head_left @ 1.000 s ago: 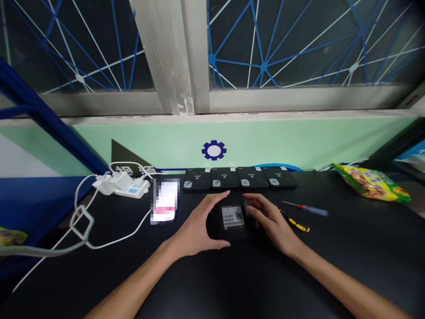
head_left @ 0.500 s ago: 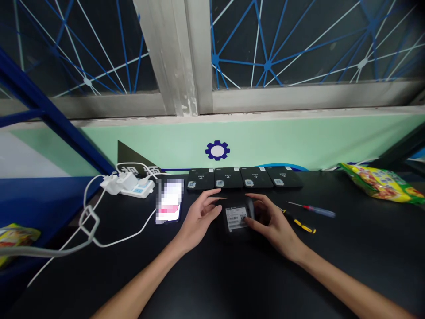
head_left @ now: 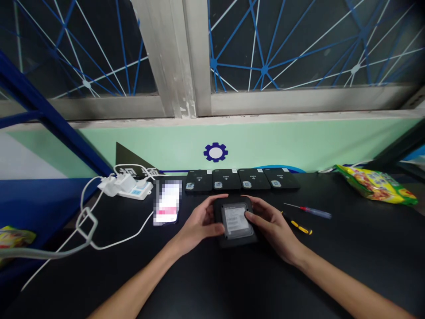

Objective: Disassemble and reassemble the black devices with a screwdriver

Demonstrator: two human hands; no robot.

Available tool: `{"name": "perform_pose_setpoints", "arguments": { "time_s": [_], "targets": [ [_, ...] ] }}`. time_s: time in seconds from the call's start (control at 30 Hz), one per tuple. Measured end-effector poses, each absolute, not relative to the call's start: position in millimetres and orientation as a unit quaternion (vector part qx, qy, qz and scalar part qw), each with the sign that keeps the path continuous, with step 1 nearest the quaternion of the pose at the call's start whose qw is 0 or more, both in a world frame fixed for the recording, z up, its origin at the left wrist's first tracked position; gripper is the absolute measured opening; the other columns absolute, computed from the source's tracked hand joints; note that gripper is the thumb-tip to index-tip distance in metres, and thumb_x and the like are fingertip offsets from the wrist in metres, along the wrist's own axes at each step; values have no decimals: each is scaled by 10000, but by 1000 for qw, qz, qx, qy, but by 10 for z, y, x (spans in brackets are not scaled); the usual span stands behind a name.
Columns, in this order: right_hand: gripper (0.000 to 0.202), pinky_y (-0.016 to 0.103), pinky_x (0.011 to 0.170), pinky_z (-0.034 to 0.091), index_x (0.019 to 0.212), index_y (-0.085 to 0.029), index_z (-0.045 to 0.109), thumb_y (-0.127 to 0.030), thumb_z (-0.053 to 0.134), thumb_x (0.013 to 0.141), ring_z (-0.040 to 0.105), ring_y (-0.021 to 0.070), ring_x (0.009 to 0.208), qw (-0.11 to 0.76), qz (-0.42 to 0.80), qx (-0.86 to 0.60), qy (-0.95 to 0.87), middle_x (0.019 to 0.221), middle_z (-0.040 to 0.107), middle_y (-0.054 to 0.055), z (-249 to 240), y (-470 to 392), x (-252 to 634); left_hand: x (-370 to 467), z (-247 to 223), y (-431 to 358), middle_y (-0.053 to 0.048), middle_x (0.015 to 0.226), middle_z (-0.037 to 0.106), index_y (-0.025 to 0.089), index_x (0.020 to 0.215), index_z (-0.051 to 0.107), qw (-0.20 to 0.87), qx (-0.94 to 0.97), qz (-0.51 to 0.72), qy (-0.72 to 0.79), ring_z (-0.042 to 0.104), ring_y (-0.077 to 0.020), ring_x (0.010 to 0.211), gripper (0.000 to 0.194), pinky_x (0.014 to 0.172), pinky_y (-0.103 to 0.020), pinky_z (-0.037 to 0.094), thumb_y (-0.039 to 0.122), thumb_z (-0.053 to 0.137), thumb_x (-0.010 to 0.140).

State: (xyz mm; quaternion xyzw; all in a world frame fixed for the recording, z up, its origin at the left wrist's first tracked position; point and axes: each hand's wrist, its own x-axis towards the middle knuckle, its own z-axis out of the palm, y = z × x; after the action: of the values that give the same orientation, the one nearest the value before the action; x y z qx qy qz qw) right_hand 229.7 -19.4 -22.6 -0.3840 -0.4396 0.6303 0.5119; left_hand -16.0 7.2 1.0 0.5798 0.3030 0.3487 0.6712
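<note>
Head view, centre of frame: left hand and right hand both grip a square black plastic device with a grey labelled panel, tilted up off the black tabletop. Just right lie a yellow-handled screwdriver and a red-handled one; left, a phone on a white cable. Farther back, four flat black units line the green wall, white power strip upper left, yellow snack bag far right.

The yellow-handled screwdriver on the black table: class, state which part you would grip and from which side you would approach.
Grip the yellow-handled screwdriver by its yellow handle, the thickest part, coming from above with fingers across its length. It lies flat on the table, clear of the right hand and the red-handled screwdriver.
</note>
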Motion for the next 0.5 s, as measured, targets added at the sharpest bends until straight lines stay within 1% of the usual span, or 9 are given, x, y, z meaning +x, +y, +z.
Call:
{"name": "perform_pose_setpoints", "arguments": {
  "time_s": [0.07,0.1,0.13,0.17,0.23,0.3,0.33,0.43,0.5],
  "targets": [
    [432,429,993,541,1306,-298,689,-390,837,910,691,290,1172,521,663,-360,-399,1322,720,77,-215,-209,2286,-129,-5,29,-154,1486,624,265,1546,512,648,621,343,276,568,-421,1406,1145,1188,-571,455,456,1065,561],
    [423,423,971,548,1305,-304,684,-373,836,916,701,286,1156,521,679,-348,-384,1324,720,75,-208,-218,2281,-112,-12,7,-147,1514,605,281,1549,507,625,648,335,278,536,-429,1439,1209,1212,-580,431,383,1094,496],
    [411,413,949,554,1301,-309,682,-359,833,922,709,280,1137,518,691,-336,-375,1322,723,73,-200,-228,2277,-94,-19,-14,-143,1524,599,293,1553,498,604,667,332,284,527,-430,1450,1212,1216,-591,426,342,1095,499],
    [397,399,930,557,1295,-312,682,-346,830,928,716,273,1120,514,701,-325,-373,1318,725,70,-192,-238,2273,-79,-24,-31,-139,1535,592,305,1563,480,590,678,332,288,523,-422,1458,1177,1217,-599,424,323,1080,550],
    [369,369,904,556,1287,-316,684,-327,818,943,719,257,1103,504,711,-312,-378,1316,728,65,-175,-255,2262,-60,-25,-53,-135,1572,561,328,1613,396,571,690,340,285,509,-404,1479,1163,1225,-612,414,306,1040,646],
    [358,354,893,554,1293,-324,681,-320,804,957,717,247,1098,492,715,-306,-391,1314,728,60,-163,-265,2248,-61,-10,-61,-140,1603,524,338,1648,315,552,703,354,277,501,-392,1488,1194,1233,-618,404,300,1019,684],
    [356,354,902,552,1295,-326,680,-318,801,960,714,244,1102,486,715,-304,-399,1308,730,57,-160,-266,2242,-69,4,-61,-145,1611,509,333,1648,309,538,712,359,272,500,-392,1487,1195,1233,-618,406,295,1015,684],
    [340,376,970,540,1275,-308,705,-320,812,952,700,244,1120,472,697,-312,-440,1231,745,55,-169,-252,2226,-104,58,-57,-152,1610,483,303,1597,387,496,743,367,259,506,-398,1469,1111,1214,-599,437,278,1002,671],
    [352,403,1021,528,1279,-295,724,-331,823,943,691,251,1131,468,669,-326,-476,1188,753,59,-190,-234,2223,-120,84,-56,-150,1600,481,298,1583,403,485,756,364,246,514,-399,1455,1097,1203,-587,452,283,999,662]
  ]
}}
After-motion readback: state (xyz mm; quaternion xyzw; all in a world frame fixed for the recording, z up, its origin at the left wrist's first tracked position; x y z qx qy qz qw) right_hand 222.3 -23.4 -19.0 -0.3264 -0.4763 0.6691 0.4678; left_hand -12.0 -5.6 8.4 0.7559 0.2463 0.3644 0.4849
